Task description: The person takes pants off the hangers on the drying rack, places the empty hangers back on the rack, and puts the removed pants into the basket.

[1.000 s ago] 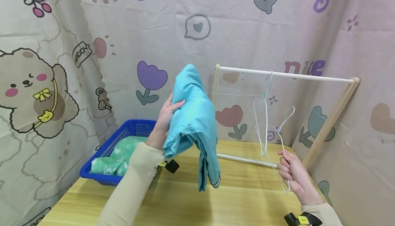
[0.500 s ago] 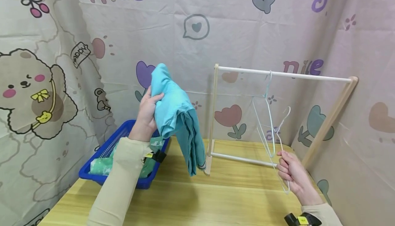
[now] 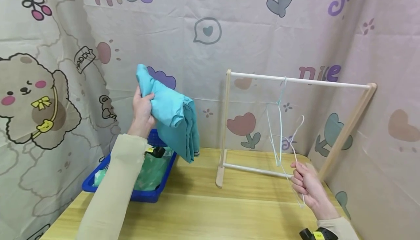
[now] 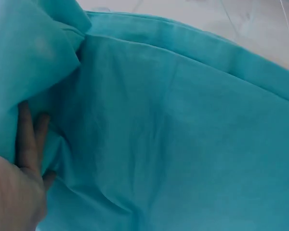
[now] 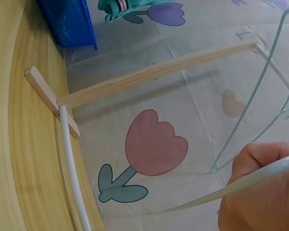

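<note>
My left hand (image 3: 143, 109) grips a folded turquoise garment (image 3: 170, 103) in the air, just above the blue basket (image 3: 149, 196); the thumb lies over the cloth. In the left wrist view the cloth (image 4: 192, 130) fills most of the picture and the fingers (image 4: 28, 139) reach into its folds. At the right, my right hand (image 3: 306, 185) holds a white wire hanger (image 3: 293, 147) by its side, its hook pointing up. A pale green hanger (image 3: 280, 130) hangs from the rack's top rail (image 3: 305, 82), close behind the held one.
Green and white patterned cloth (image 3: 151, 172) lies in the basket at the left of the wooden table (image 3: 197, 211). A small wooden-sided rack (image 3: 227, 116) stands at the back right, with a white lower rail (image 3: 256, 170). A printed curtain (image 3: 203, 65) closes off the back and sides.
My left hand has carried the turquoise garment leftward, from the middle to over the basket, and its hanging part has swung and tilted. The right hand keeps its hold on the hanger, nearly still.
</note>
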`<state>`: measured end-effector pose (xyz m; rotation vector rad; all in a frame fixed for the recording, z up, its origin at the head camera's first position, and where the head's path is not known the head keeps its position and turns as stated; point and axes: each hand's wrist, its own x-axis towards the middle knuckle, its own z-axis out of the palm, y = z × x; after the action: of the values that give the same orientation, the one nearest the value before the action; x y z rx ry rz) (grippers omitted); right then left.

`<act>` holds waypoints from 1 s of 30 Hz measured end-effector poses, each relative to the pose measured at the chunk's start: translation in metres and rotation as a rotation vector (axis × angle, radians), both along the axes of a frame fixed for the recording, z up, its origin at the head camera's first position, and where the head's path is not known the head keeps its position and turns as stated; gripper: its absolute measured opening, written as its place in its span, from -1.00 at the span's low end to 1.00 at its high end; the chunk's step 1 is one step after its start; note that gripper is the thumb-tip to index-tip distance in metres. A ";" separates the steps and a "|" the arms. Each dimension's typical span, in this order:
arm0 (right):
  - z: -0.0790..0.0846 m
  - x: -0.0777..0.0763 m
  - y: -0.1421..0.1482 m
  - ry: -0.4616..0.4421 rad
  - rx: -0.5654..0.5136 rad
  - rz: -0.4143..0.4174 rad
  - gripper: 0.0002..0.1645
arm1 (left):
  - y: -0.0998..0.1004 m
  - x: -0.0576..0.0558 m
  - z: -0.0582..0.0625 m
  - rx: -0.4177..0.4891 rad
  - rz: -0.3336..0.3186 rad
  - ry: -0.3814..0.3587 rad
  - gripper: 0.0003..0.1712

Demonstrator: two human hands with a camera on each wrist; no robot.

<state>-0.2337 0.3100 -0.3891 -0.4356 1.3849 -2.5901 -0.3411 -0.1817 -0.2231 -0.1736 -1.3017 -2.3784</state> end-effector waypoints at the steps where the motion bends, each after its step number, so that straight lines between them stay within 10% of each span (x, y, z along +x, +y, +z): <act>1: 0.000 0.000 0.000 0.000 0.004 -0.003 -0.59 | -0.002 -0.004 0.001 -0.012 0.010 -0.001 -0.25; 10: -0.006 -0.004 -0.003 0.019 0.030 0.046 -0.54 | -0.026 -0.036 -0.006 -0.098 0.140 0.033 -0.24; 30: -0.020 -0.006 -0.005 -0.014 0.112 0.040 -0.58 | -0.063 -0.075 -0.059 0.163 0.049 0.074 -0.11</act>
<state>-0.2394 0.3047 -0.4095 -0.4223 1.4922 -2.4641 -0.4158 -0.2444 -0.2818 -0.1773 -1.0617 -2.3995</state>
